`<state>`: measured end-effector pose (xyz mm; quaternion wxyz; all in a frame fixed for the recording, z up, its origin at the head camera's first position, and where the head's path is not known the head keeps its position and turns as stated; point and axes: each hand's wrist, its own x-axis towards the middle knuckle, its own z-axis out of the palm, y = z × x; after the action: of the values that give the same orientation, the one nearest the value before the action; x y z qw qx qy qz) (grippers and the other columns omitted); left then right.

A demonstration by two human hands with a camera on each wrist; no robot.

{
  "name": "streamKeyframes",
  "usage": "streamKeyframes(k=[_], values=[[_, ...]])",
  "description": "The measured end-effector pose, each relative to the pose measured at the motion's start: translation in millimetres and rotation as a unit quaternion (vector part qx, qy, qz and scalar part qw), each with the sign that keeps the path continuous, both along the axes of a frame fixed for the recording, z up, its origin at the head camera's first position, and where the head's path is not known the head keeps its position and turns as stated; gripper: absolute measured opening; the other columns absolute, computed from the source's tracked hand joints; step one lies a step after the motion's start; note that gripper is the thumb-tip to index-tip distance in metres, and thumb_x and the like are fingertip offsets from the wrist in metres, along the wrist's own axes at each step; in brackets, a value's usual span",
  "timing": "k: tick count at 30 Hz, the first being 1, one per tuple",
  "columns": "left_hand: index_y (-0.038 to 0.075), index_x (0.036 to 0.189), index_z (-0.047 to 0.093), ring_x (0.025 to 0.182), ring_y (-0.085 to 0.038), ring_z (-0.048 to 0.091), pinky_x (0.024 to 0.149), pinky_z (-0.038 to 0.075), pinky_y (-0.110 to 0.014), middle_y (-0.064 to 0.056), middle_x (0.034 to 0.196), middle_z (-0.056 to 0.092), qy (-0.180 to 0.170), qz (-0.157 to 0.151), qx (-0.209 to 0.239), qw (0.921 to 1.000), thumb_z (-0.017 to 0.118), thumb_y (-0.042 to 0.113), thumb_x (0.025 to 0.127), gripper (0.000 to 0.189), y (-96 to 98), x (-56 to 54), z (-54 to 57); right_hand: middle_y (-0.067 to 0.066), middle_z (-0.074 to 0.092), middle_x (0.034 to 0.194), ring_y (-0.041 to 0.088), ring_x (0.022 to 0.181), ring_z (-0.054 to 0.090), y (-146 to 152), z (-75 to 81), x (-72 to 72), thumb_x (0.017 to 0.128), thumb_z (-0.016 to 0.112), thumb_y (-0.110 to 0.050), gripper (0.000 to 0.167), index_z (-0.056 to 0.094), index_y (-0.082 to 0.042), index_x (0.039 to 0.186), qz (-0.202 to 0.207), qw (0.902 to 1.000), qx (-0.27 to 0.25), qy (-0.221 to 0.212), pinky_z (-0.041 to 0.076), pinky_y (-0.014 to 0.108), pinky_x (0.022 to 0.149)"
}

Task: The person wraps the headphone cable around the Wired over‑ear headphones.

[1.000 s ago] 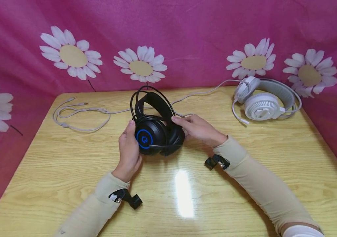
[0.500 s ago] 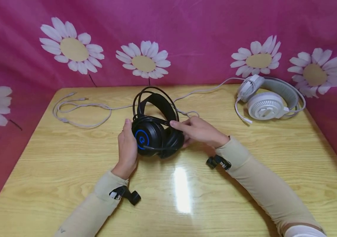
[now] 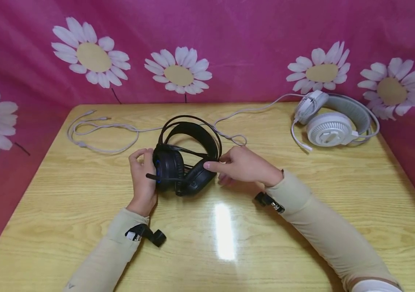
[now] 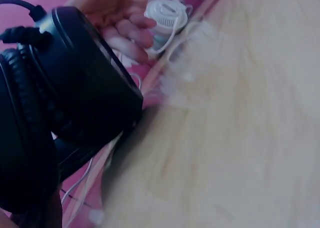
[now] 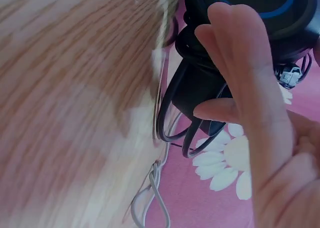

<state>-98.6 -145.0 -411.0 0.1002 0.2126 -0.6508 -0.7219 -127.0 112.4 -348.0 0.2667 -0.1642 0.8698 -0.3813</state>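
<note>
In the head view, a black over-ear headset (image 3: 192,136) stands with its headband up and slightly tilted, between both hands. Black cable loops lie across its ear cups, and a thin boom microphone (image 3: 151,177) points left. My left hand (image 3: 143,180) holds the left ear cup (image 3: 168,168) by its outer side; some of its fingers are hidden. On the right ear cup (image 3: 198,178), the thumb of my right hand (image 3: 244,164) lies on the near side, with the other fingers behind. A blue ring (image 5: 280,13) shows on a cup in the right wrist view.
A white headset (image 3: 329,129) lies at the back right of the wooden table (image 3: 284,251). Its white cable (image 3: 119,127) runs along the back, passes behind the black headset and lies in loops at the left. A pink flowered cloth (image 3: 240,52) hangs behind.
The black headset has turned so that its blue-ringed cup faces left. My left hand has shifted left with it, while the right thumb has slid lower on the right cup.
</note>
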Motion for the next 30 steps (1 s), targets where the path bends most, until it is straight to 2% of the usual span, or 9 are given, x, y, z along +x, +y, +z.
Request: streamKeyframes(k=[3, 6, 9, 15, 19, 24, 27, 30], values=[[0.015, 0.118, 0.058, 0.083, -0.003, 0.060, 0.076, 0.049, -0.018, 0.009, 0.097, 0.061, -0.001, -0.014, -0.035, 0.9993, 0.042, 0.029, 0.108, 0.023, -3.0, 0.1, 0.2, 0.003, 0.080, 0.079, 0.019, 0.071, 0.079, -1.8, 1.8, 1.6, 0.095, 0.066, -0.058, 0.052, 0.080, -0.009, 0.084, -0.005, 0.9999, 0.011, 0.011, 0.058, 0.033, 0.077], [0.009, 0.110, 0.067, 0.093, -0.006, 0.056, 0.083, 0.045, -0.020, 0.011, 0.094, 0.062, -0.008, -0.029, -0.073, 0.9969, 0.036, 0.026, 0.108, 0.035, -5.5, 2.0, 0.4, 0.003, 0.079, 0.078, 0.018, 0.070, 0.078, -3.1, 1.3, 1.9, 0.094, 0.067, -0.060, 0.053, 0.079, -0.009, 0.085, -0.010, 0.9995, 0.018, 0.023, 0.057, 0.032, 0.075], [0.007, 0.108, 0.068, 0.097, -0.009, 0.054, 0.086, 0.043, -0.022, 0.009, 0.095, 0.062, -0.015, -0.032, -0.090, 0.9953, 0.034, 0.025, 0.108, 0.039, -6.8, 3.5, 0.9, 0.003, 0.078, 0.073, 0.015, 0.067, 0.074, -4.2, -0.3, 1.6, 0.092, 0.067, -0.063, 0.055, 0.079, -0.010, 0.083, -0.016, 0.9982, 0.031, 0.048, 0.053, 0.031, 0.070], [-0.004, 0.110, 0.068, 0.102, -0.014, 0.051, 0.091, 0.040, -0.024, -0.007, 0.109, 0.061, -0.011, -0.020, -0.121, 0.9924, 0.036, 0.020, 0.107, 0.041, -8.0, 1.2, 1.4, 0.001, 0.077, 0.070, 0.014, 0.065, 0.071, -7.5, -3.2, 3.4, 0.092, 0.064, -0.067, 0.060, 0.076, -0.009, 0.082, -0.032, 0.9979, 0.033, 0.044, 0.050, 0.030, 0.069], [-0.003, 0.123, 0.065, 0.112, -0.022, 0.057, 0.095, 0.041, -0.025, -0.021, 0.125, 0.065, -0.003, -0.022, -0.153, 0.9880, 0.037, 0.016, 0.106, 0.038, -10.1, -2.1, -1.6, -0.001, 0.077, 0.068, 0.014, 0.067, 0.072, -10.0, -3.2, 5.3, 0.092, 0.059, -0.072, 0.063, 0.078, -0.013, 0.078, -0.024, 0.9978, 0.049, 0.039, 0.051, 0.030, 0.070], [0.000, 0.129, 0.063, 0.118, -0.027, 0.060, 0.098, 0.042, -0.027, -0.023, 0.131, 0.067, 0.013, -0.065, -0.191, 0.9794, 0.036, 0.014, 0.106, 0.038, -15.8, -3.6, -2.9, -0.002, 0.077, 0.068, 0.016, 0.068, 0.070, -11.6, -2.4, 8.0, 0.091, 0.060, -0.073, 0.064, 0.078, -0.015, 0.071, -0.004, 0.9972, 0.070, 0.025, 0.049, 0.031, 0.065], [0.000, 0.124, 0.067, 0.117, -0.026, 0.059, 0.098, 0.042, -0.029, -0.021, 0.130, 0.067, 0.002, -0.099, -0.216, 0.9713, 0.035, 0.015, 0.107, 0.039, -20.9, -4.2, -0.9, -0.003, 0.076, 0.067, 0.017, 0.067, 0.067, -11.8, -2.1, 9.1, 0.089, 0.060, -0.075, 0.065, 0.078, -0.015, 0.070, 0.001, 0.9968, 0.077, 0.021, 0.048, 0.032, 0.065], [0.000, 0.117, 0.067, 0.110, -0.027, 0.058, 0.094, 0.041, -0.031, -0.020, 0.123, 0.067, -0.019, -0.112, -0.241, 0.9638, 0.036, 0.015, 0.105, 0.036, -25.7, -4.0, 1.6, -0.003, 0.076, 0.068, 0.016, 0.066, 0.067, -11.3, -3.4, 8.1, 0.090, 0.060, -0.074, 0.065, 0.078, -0.015, 0.070, 0.007, 0.9972, 0.071, 0.024, 0.048, 0.031, 0.065]])
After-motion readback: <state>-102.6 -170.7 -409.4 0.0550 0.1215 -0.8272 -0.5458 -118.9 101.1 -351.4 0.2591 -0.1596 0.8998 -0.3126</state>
